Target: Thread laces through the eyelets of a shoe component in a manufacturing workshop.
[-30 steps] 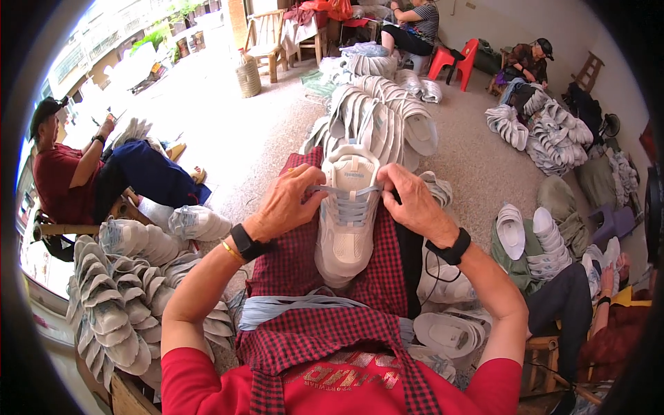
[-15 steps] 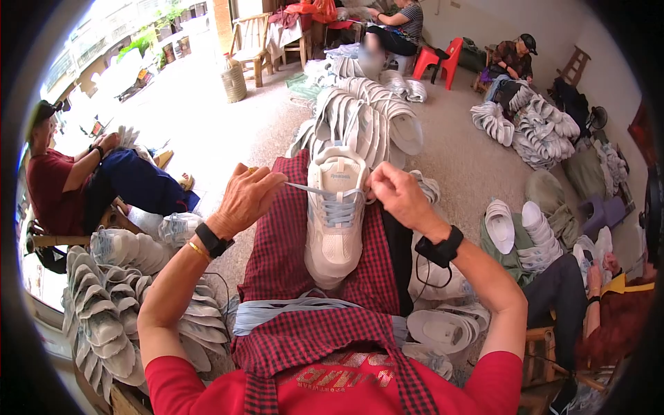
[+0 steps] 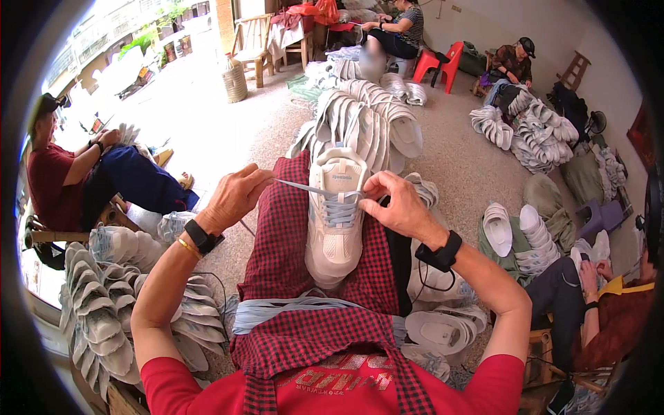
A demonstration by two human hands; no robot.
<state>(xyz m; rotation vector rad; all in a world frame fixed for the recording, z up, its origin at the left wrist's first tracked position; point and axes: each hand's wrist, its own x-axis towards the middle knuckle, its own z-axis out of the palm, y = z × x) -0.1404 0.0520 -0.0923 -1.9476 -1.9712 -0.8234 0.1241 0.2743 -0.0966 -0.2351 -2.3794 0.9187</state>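
Observation:
A cream-and-white sneaker [image 3: 333, 250] rests on my lap, toe toward me, on a red-and-black checked apron [image 3: 280, 238]. Its light blue shoelace [image 3: 297, 185] crosses the upper part of the tongue and runs tight out to the left. The far end of that stretch is pinched in my left hand [image 3: 236, 197], raised beside the shoe. My right hand [image 3: 402, 209] is at the shoe's right row of eyelets, thumb and forefinger closed around the lace there; the fingertips partly hide the eyelet. Lower down, the lace lies in crossed rows.
A bundle of light blue laces [image 3: 290, 311] lies across my waist. Rows of stacked shoe uppers [image 3: 353, 124] stand just beyond my knees, with more piled at left [image 3: 104, 318] and right [image 3: 443, 328]. Several people sit working around the room; a red chair [image 3: 440, 66] stands at the back.
My left hand has drawn a little farther left with the lace, lengthening the taut stretch. My right thumb and forefinger have come in closer at the right eyelets.

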